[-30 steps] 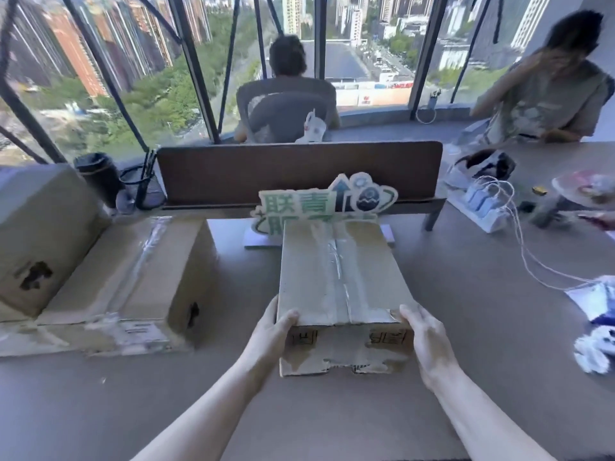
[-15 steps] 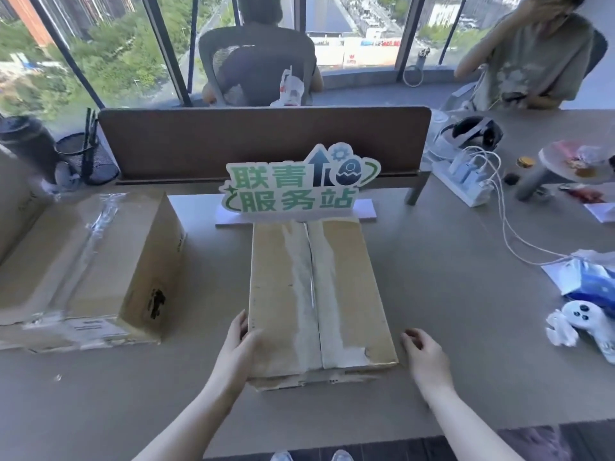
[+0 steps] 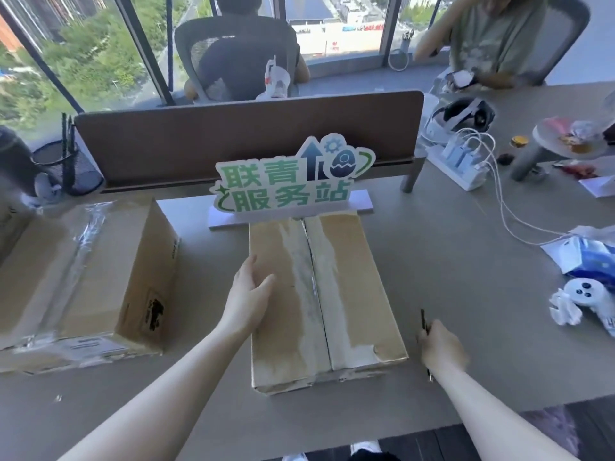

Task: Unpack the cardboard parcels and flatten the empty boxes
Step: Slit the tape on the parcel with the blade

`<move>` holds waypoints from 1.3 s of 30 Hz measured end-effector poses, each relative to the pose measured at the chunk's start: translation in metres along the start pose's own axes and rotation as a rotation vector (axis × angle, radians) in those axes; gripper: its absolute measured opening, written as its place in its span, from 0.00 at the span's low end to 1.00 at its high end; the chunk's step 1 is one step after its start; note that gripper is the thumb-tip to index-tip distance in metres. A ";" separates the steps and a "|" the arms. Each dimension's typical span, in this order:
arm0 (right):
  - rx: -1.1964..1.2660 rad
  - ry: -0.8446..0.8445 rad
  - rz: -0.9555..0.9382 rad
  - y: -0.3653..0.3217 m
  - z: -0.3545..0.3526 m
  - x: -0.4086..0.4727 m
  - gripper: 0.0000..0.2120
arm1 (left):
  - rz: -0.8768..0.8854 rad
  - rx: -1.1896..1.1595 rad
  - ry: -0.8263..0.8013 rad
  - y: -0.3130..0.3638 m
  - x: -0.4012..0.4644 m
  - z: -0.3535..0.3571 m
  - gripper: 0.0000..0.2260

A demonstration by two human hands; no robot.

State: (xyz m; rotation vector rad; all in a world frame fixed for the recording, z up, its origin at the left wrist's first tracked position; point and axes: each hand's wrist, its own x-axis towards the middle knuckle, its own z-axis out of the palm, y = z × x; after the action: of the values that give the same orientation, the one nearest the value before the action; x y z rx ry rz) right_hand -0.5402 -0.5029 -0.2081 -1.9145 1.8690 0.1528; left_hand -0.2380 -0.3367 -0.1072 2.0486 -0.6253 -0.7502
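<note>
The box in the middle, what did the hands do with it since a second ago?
Both hands let go of its near end. The left hand slid up and lies flat on the middle box. The right hand moved off to the right and holds a thin dark tool, maybe a pen or cutter. The box is taped shut as before, and the big box on the left hasn't moved.

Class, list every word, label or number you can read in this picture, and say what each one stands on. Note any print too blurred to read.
"联青" on the upper row of the green desk sign.
"服务站" on the lower row of that sign.
White shipping label on the large taped parcel: too blurred to read.
Print on the blue tissue pack: too blurred.
Red lettering on the building outside the window: too small.
</note>
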 end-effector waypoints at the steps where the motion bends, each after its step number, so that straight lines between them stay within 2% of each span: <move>1: 0.110 0.018 -0.040 -0.013 -0.011 0.007 0.06 | 0.021 0.053 0.017 0.004 0.006 0.002 0.28; 3: 0.298 0.046 -0.173 -0.048 -0.038 0.021 0.05 | 0.068 0.170 0.030 0.016 0.021 0.006 0.28; 5: 0.345 0.058 -0.353 -0.088 -0.070 0.032 0.06 | 0.091 0.288 0.018 0.029 0.038 0.010 0.27; 11: 0.128 -0.057 -0.771 -0.203 -0.119 0.053 0.13 | 0.023 0.476 0.027 0.055 0.097 0.021 0.24; 16: -0.085 -0.150 -0.981 -0.272 -0.121 0.079 0.14 | 0.013 0.446 0.137 0.052 0.107 0.027 0.16; 21: -0.328 -0.361 -1.079 -0.306 -0.119 0.098 0.13 | -0.004 0.461 0.219 0.047 0.100 0.033 0.12; 29: -0.412 -0.492 -1.166 -0.328 -0.120 0.107 0.12 | -0.015 0.492 0.247 0.042 0.105 0.035 0.12; 39: -0.618 -0.522 -1.225 -0.351 -0.124 0.106 0.13 | -0.032 0.456 0.237 0.040 0.108 0.035 0.11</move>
State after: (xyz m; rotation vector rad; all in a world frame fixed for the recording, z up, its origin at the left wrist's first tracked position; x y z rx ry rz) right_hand -0.2215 -0.6584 -0.0534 -2.6966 0.1283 0.7701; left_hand -0.1933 -0.4476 -0.1202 2.5219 -0.6724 -0.3923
